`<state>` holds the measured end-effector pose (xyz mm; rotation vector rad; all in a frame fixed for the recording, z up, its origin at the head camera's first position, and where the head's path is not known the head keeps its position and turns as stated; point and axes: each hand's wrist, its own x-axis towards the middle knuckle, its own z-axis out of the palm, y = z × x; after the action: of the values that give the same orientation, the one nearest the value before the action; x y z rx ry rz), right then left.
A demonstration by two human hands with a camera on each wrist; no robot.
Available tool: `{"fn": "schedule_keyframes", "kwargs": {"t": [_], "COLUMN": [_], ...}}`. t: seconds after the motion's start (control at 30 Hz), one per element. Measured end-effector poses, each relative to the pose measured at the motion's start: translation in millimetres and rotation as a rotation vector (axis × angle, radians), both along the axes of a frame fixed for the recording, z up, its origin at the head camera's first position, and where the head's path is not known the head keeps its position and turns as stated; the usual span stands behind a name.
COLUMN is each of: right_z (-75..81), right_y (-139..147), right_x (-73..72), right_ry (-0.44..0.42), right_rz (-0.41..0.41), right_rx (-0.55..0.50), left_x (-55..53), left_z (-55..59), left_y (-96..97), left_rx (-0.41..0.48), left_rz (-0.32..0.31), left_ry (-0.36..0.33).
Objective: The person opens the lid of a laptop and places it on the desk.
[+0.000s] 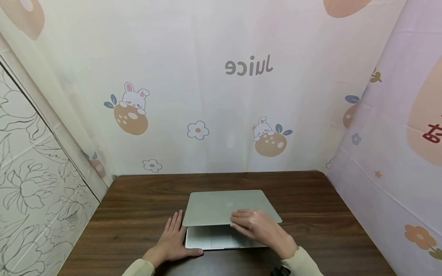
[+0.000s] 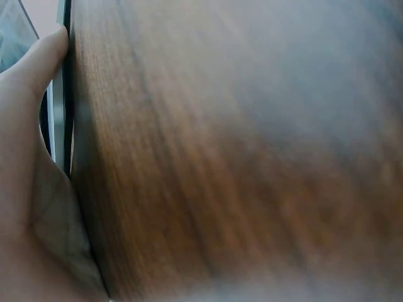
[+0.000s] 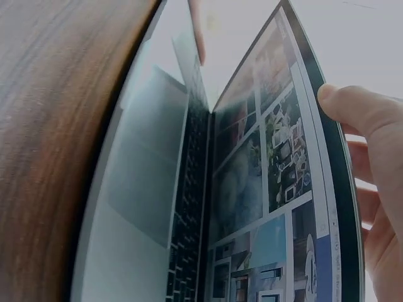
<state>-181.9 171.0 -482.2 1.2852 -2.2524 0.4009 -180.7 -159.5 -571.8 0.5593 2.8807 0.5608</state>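
Note:
A silver laptop (image 1: 210, 207) lies on the table, its lid partly raised over the base (image 1: 199, 238). My right hand (image 1: 259, 228) grips the lid's front edge; in the right wrist view the thumb (image 3: 356, 107) sits on the rim and the other fingers are behind the lid. The lit screen (image 3: 264, 189) shows a grid of pictures above the dark keyboard (image 3: 189, 207). My left hand (image 1: 172, 241) rests at the base's front left corner, fingers straight along the left side and thumb along the front edge.
The dark wooden table (image 1: 145, 199) extends around the laptop. Behind it hangs a pale printed curtain (image 1: 207, 96), with another printed cloth (image 1: 386, 153) at the right. A white panel with flower outlines (image 1: 34, 172) stands at the left.

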Motion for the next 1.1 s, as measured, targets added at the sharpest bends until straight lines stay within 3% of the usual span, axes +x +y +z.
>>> {"fn": "schedule_keyframes", "kwargs": {"t": [0.63, 0.93, 1.1], "right_z": [11.6, 17.6, 19.9], "right_y": [-5, -6, -6], "right_x": [-9.5, -13.5, -16.7], "right_ry": [0.05, 0.023, 0.01], "right_rz": [-0.058, -0.068, -0.063], "right_rx": [-0.043, -0.029, -0.028], "left_x": [0.9, 0.6, -0.4], "left_z": [-10.8, -0.7, -7.1], "left_y": [-3.9, -2.1, -2.8], "left_rx": [0.095, 0.039, 0.05], "left_rz": [-0.018, -0.006, -0.017], "left_ry": [0.05, 0.003, 0.029]}}
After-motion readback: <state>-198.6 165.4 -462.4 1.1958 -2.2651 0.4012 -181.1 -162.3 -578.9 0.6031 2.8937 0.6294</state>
